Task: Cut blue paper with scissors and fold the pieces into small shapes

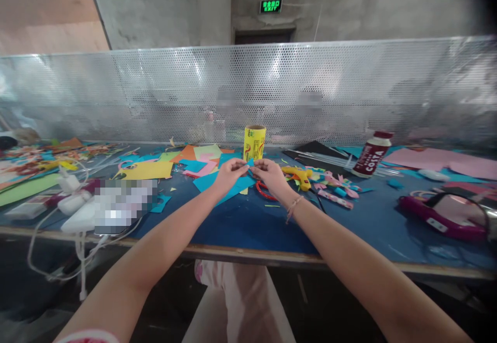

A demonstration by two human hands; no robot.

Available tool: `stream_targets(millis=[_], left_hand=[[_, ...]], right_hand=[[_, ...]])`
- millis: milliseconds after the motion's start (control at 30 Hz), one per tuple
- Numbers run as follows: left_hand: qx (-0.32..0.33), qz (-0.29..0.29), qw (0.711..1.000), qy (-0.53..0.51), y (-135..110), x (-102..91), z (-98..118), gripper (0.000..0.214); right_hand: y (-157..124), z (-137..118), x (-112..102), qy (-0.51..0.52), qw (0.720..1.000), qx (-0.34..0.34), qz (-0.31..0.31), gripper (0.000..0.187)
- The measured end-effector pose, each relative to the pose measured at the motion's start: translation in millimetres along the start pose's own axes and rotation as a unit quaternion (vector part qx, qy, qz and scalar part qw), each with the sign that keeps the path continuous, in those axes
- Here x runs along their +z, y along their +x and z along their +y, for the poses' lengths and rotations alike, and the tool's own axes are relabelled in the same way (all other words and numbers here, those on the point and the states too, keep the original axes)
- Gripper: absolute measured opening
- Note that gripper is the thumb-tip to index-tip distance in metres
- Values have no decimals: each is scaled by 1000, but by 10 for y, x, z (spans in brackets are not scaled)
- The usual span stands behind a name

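Near the middle of the table, my left hand point(232, 171) and my right hand point(268, 172) meet with their fingertips pinched on a small piece of blue paper point(250, 162). Most of that piece is hidden by the fingers. Beneath my left hand lies a larger blue paper sheet point(209, 185). A yellow printed tube point(254, 141) stands upright just behind my hands. Beside my right wrist are a red ring-shaped handle point(265, 191) and a yellow glue gun point(302, 176).
A phone point(124, 203) and white cables lie at the left edge. Coloured paper scraps point(155, 170) spread across the back. To the right stand a dark red COSTA bottle point(373, 154) and a purple case point(442, 218). A perforated metal screen point(174, 94) closes off the back.
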State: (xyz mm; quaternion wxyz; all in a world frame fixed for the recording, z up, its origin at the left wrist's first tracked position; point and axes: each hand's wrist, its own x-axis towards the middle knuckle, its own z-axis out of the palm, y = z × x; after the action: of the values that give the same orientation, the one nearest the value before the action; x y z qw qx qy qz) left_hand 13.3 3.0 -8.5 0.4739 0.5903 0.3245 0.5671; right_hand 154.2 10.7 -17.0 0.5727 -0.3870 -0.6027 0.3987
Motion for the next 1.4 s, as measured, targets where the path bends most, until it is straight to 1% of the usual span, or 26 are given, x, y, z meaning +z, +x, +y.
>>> stream_targets(millis=[100,233,433,567,767,1000,1200,1400], left_hand=[[-15,-2,1000,-18,-9,15,-15,19],[-28,-7,1000,-10,-1,5,-22,21],[-25,-1,999,-33,7,-16,-6,18],[-5,-1,1000,-23,17,-34,-7,16],[11,1,1000,-22,33,-30,-20,16],[3,-4,999,-43,6,-18,18,22],[5,-22,999,-48,15,-46,14,18],[4,-21,999,-38,12,-52,32,18]], right_hand=[[-13,-11,-3,6,1000,-3,0,32],[-17,-9,-8,-6,1000,-12,1,31],[-37,-67,19,-27,1000,-15,2,34],[-60,-115,44,-43,999,-22,-1,35],[-52,-88,41,-54,998,-36,2,38],[-73,-114,38,-65,997,-45,2,36],[-101,-165,57,-66,996,-51,-4,34],[-108,-155,50,-78,995,-62,-14,31]])
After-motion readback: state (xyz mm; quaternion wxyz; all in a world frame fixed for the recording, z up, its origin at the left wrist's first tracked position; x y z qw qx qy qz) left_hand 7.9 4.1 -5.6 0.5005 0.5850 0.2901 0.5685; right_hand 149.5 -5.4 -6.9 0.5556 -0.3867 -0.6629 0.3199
